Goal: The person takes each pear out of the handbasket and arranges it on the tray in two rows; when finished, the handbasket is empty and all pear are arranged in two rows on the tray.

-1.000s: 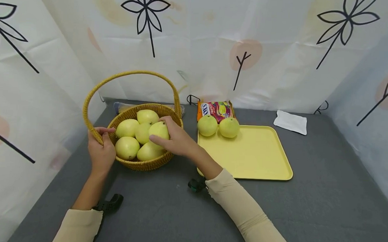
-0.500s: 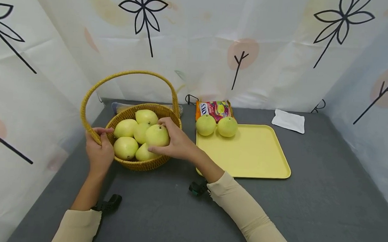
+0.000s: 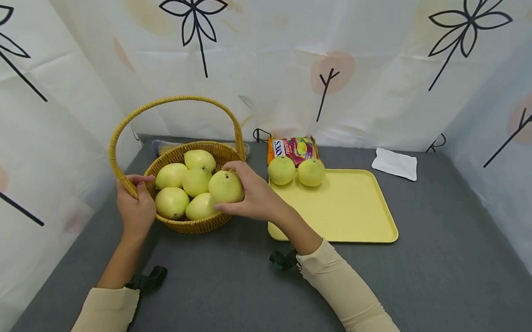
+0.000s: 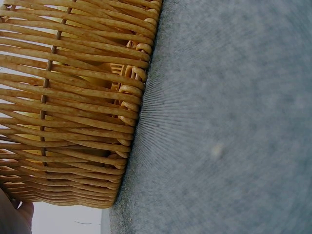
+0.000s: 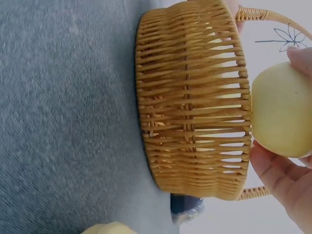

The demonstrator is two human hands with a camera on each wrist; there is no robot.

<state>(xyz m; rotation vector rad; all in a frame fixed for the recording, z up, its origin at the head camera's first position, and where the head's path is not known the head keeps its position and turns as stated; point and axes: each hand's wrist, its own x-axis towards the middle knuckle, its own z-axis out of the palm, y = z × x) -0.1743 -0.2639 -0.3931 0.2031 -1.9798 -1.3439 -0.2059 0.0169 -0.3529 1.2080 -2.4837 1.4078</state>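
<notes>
Steadily, at the far left, your left hand (image 3: 135, 205) holds the wicker basket (image 3: 192, 227) by its rim, at the foot of the tall handle (image 3: 175, 100); that grip matches the one half a second ago, so the basket seems well braced. Inside, five pale green fruits (image 3: 196, 182) lie close together. The middle one shows more of itself now, because the fruit you hold has slid off it toward the right. Behind the basket sits a wrapped item (image 3: 162, 146), mostly hidden.

At the basket's right side, your right hand (image 3: 255, 193) grasps the held fruit (image 3: 226, 186) between thumb and fingers. It has shifted from over the pile to the right rim; the right wrist view puts it at the rim's top, though you cannot tell whether it touches. I judge it free of its neighbours, with the rim the last thing to clear.

Farther right, two more fruits (image 3: 311, 172) sit side by side at the back left of the yellow tray (image 3: 340, 209), before a snack packet (image 3: 291, 148). Beyond the tray, at the back right, lies a white cloth (image 3: 395, 164).
</notes>
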